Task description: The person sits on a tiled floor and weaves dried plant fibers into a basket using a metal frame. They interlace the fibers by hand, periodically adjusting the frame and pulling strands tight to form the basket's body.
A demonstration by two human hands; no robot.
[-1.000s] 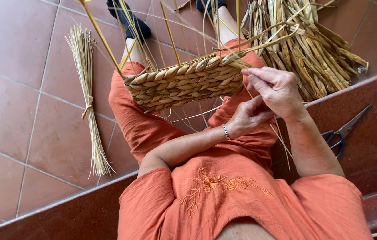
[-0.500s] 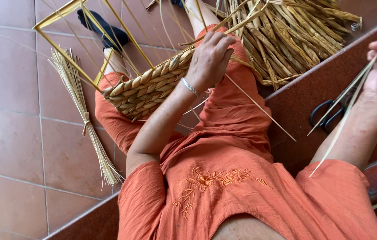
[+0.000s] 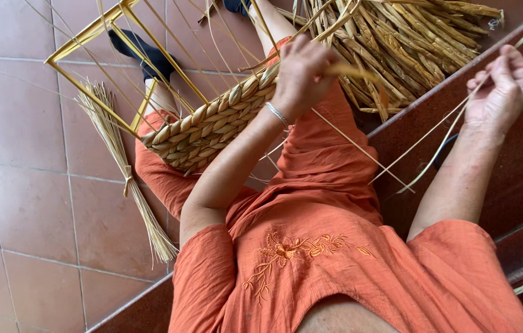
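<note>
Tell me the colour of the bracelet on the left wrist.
The bracelet is silver, seen in the head view.

A tied straw bundle (image 3: 127, 179) lies on the tiled floor (image 3: 20, 203), possibly reeds.

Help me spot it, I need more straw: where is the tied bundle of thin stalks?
In the head view, the tied bundle lies on the tiled floor, left of the woven basket on the person's lap.
</note>
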